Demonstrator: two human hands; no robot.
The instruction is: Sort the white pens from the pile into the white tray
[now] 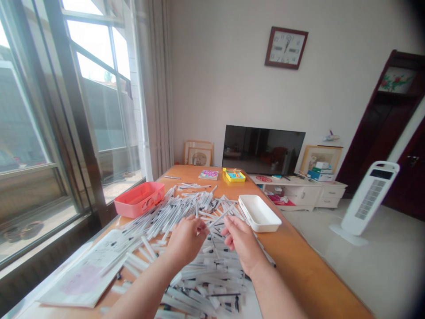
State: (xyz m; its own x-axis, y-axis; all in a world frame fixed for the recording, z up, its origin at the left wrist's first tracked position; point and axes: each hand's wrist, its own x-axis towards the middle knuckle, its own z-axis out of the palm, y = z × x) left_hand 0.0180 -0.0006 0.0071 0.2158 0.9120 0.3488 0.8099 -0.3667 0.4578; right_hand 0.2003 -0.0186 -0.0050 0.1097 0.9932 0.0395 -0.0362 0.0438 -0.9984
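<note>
Over the pile of pen parts point(212, 270), my left hand point(186, 240) is closed in a pinch, its thumb and index finger pressed together. Facing it, my right hand point(241, 241) grips a whitish, see-through pen barrel point(217, 220) between thumb and fingers. The barrel slants between both sets of fingertips, and its lower end meets my left fingers. Loose translucent barrels, thin refills and small black tips or caps lie beneath and around both hands. A long heap of thin refills point(179, 212) spreads beyond my left hand.
A red plastic basket point(136, 204) stands at the left, and a white tray point(277, 226) sits right of the pile. A printed booklet point(83, 274) lies front left. Farther back are a yellow box point(235, 178) and a pink book point(208, 175). The table's right edge point(318, 257) runs diagonally.
</note>
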